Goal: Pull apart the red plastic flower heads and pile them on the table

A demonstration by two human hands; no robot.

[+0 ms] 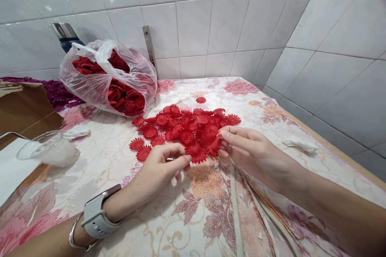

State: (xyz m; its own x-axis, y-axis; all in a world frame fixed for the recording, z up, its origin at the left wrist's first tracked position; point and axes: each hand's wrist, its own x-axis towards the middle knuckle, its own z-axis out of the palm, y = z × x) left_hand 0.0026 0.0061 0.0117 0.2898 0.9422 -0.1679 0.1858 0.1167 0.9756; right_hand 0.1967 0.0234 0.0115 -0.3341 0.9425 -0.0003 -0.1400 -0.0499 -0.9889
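Separating pieces seems the step in hand: the left hand (167, 164) lightly pinches a red, petal-edged, fabric-like disc (196, 154) at its fingertips, the right hand (251, 144), thumb and forefinger nearly together, another red disc (212, 143) beside it, before the loose red heap (187, 122) beyond both hands' fingers, calling for gentle, steady grips.

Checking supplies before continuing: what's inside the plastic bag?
Inside the plastic bag, red pieces with ridged edges show; whatever lies beneath them is covered and can't be seen.

Left fingers (180, 163), right fingers (237, 139), pinched red flowers (197, 153), filled plastic bag (101, 82).
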